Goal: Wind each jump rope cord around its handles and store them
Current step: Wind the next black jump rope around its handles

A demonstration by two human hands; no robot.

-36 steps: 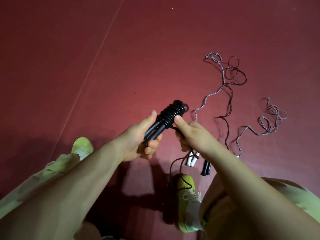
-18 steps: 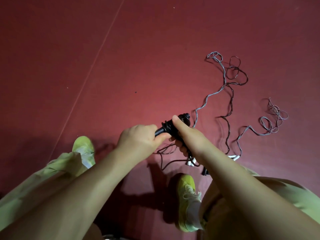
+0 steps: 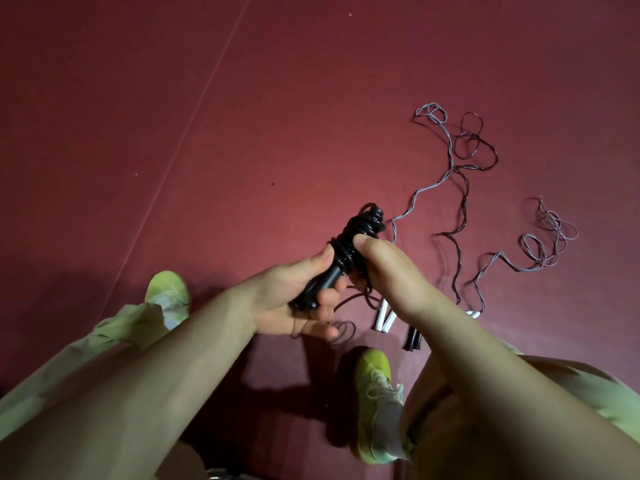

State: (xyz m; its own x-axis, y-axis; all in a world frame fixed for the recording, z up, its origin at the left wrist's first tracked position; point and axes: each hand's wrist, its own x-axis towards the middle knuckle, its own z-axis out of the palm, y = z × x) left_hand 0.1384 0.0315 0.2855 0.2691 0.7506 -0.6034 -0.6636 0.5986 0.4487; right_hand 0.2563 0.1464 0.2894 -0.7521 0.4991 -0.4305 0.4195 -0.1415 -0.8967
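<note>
Fingers of both hands point(image 3: 294, 299) point(image 3: 388, 268) clamp the black rope point(image 3: 349, 244); loose ropes point(image 3: 457, 188) sprawl beside shoes point(image 3: 375, 403)

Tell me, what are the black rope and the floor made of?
The black rope looks like glossy plastic or rubber: its coils catch shiny highlights. The floor looks like matte dark-red vinyl or rubber matting, smooth, with one thin seam line; I cannot tell which.

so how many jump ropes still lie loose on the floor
2, maybe more hidden by the arms: a grey rope with white handles, and a dark rope with black handles to its right.
</note>
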